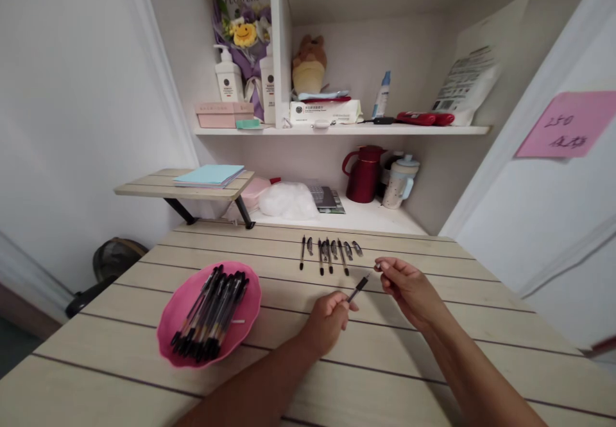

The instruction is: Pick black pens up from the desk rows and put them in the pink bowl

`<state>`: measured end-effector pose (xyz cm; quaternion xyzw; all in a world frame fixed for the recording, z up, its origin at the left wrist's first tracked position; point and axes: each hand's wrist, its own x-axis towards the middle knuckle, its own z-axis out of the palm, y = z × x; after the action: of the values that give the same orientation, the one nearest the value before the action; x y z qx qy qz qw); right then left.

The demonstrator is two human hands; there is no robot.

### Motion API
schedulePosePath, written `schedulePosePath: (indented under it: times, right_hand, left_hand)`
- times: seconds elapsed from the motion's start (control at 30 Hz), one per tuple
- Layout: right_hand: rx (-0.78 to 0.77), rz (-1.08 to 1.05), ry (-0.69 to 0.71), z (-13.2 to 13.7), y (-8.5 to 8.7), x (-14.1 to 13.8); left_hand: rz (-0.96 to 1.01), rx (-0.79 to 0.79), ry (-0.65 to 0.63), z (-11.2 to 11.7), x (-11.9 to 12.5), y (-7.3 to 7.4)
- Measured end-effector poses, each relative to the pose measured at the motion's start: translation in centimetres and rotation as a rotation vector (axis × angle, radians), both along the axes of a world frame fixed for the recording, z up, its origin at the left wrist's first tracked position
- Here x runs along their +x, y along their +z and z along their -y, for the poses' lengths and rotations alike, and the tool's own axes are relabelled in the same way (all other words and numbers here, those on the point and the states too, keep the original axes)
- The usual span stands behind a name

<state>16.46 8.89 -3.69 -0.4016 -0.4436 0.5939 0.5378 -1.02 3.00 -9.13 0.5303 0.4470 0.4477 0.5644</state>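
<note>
My left hand [330,321] is closed around a black pen [358,288], whose uncovered writing end points up and to the right. Just right of that tip, my right hand [407,286] pinches a small item [378,266], too small to make out. Beyond both hands, several black pens [330,257] lie in a row with several dark caps [348,250] among them. To the left stands a pink scalloped bowl [167,311] filled with a bundle of black pens [212,311]. A short white stick [237,322] lies in the bowl too.
A small raised stand [144,185] with blue paper [209,174] rises at the table's back left. Behind the table are a red jug [366,173], a light tumbler [401,182] and a white plastic bag [287,200]. A shelf [346,130] holds bottles, boxes and a plush toy.
</note>
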Motion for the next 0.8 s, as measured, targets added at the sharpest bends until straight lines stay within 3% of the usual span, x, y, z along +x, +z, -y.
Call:
schedulePosePath:
  times: [0.43, 0.8]
  right_hand:
    - [0.034, 0.157, 0.049, 0.7, -0.2, -0.7]
    - [0.005, 0.145, 0.041, 0.7, -0.9, -1.0]
  left_hand:
    - [-0.011, 0.012, -0.011, 0.1, -0.1, 0.4]
    - [-0.051, 0.077, -0.013, 0.1, -0.1, 0.2]
